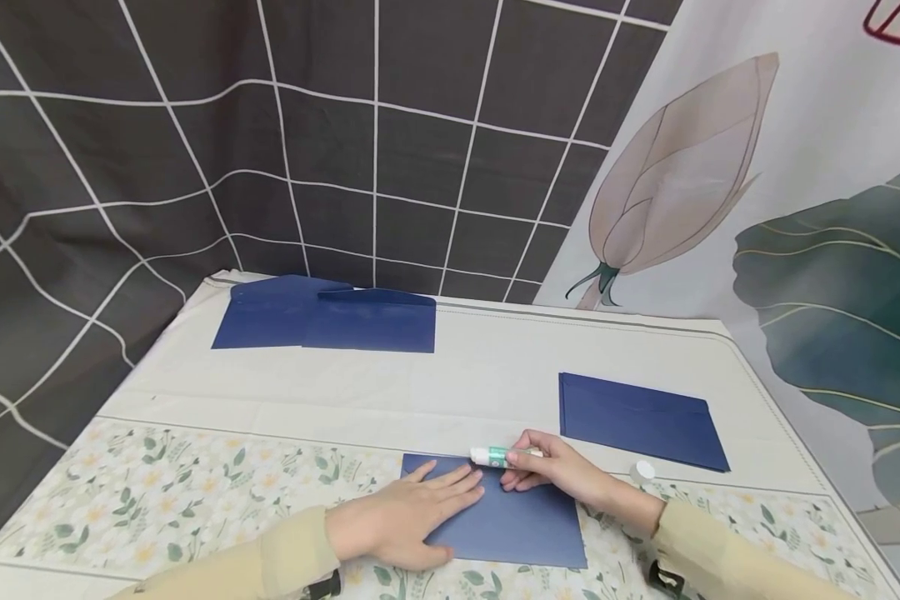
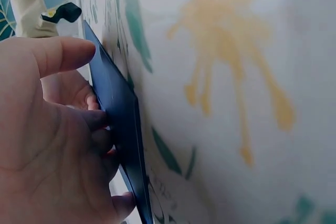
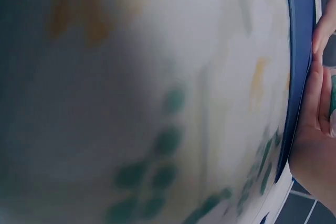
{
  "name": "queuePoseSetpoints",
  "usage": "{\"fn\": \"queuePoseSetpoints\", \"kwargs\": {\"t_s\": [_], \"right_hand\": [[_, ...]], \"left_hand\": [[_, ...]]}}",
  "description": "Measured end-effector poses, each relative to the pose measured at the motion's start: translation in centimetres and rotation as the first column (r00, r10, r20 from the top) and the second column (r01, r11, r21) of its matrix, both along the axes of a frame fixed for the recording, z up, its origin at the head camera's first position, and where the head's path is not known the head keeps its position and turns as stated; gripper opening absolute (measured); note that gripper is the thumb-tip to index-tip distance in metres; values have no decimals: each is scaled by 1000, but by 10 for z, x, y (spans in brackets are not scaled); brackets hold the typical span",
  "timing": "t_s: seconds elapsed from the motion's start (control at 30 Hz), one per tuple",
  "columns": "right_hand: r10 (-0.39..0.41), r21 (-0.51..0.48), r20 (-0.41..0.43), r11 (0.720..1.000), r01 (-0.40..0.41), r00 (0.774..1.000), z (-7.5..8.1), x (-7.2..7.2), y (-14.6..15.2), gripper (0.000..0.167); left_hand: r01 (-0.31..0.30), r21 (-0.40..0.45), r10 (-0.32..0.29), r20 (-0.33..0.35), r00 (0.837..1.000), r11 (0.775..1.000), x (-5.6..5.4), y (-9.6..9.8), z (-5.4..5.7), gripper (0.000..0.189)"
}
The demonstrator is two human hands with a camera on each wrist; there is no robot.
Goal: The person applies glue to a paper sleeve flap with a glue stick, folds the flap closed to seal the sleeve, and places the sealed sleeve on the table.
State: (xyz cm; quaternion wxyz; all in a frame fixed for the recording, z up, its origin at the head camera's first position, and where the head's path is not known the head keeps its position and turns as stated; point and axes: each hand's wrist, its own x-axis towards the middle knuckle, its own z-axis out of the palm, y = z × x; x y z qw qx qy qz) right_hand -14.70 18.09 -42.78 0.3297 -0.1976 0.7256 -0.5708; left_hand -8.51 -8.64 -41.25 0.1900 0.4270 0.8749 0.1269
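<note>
A dark blue envelope [image 1: 521, 529] lies at the front of the table in the head view. My left hand [image 1: 412, 512] rests on its left part, fingers spread and pointing right. In my right hand [image 1: 555, 468], thumb and fingers grip a white-and-green glue stick [image 1: 482, 455], its tip close over the envelope's far edge. The left wrist view shows the left fingertips [image 2: 123, 205] on the envelope [image 2: 118, 108]. At the right border of the right wrist view, the right hand [image 3: 312, 153] lies low against the envelope [image 3: 300, 61], with part of the green label showing.
A small round white cap [image 1: 642, 472] sits right of the right hand. Behind it lies a stack of blue envelopes [image 1: 637, 421]. Two more blue envelopes [image 1: 367, 327] overlap at the back left. A floral cloth [image 1: 217, 500] covers the table's front, before a dark grid curtain [image 1: 330, 150].
</note>
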Motion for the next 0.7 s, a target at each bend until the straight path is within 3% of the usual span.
{"fn": "queuePoseSetpoints", "kwargs": {"t_s": [0.7], "right_hand": [[-140, 8, 30, 990, 140, 990, 3, 10, 19, 29]], "left_hand": [[-83, 29, 81, 70, 994, 996, 4, -26, 4, 70]]}}
